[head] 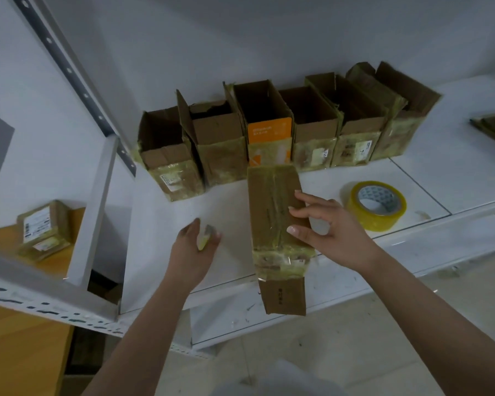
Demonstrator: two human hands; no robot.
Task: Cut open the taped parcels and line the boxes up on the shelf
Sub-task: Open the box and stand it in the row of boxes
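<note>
Nearest me: parcel (277, 221) lies on the white shelf (229, 195), long axis running front to back, its cut flap hanging over the shelf's front lip. Right hand (323, 224) rests on the taped top, fingers (293, 228) curled over the near right edge and gripping it. Left hand (193, 247) sits just left of the parcel, apart from it, fingers closed around a small yellowish tool, likely the cutter (205, 237); blurred, can't confirm. I judge the right hand is the one to move it. Bare shelf lies left of the parcel; tape roll (376, 205) stands close on the right. Far side: row of opened boxes (269, 138) along the wall; parcel's far end nearly touches the orange box (269, 131).
</note>
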